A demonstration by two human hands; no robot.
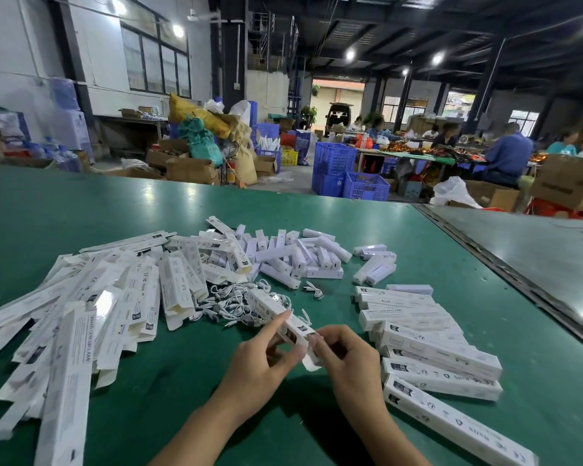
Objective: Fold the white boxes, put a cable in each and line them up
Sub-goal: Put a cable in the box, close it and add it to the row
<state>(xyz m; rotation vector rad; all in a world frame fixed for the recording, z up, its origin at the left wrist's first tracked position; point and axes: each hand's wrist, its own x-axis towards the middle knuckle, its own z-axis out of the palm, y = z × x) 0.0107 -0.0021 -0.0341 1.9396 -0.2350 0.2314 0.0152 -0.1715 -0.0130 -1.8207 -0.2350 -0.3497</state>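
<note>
On the green table [148, 213], flat boxes [81, 314] sprawl at the left and a row [431, 344] of folded boxes lies at the right. Cables [223, 301] are heaped in the middle. A box [280, 314] slants over them, its near end held between both hands. The left hand [260, 364] pinches its side, forefinger straight along it. The right hand [344, 358] curls its fingers round the end flap.

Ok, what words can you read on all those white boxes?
"SMART SENSOR LAMP": along the long flat box at the left, and on a folded box in the right row.
"RoHS", "CE": on an unfolded box in the left pile.
Box being folded: print too blurred to read.
Other small print, and the cardboard carton behind: unreadable.
</note>
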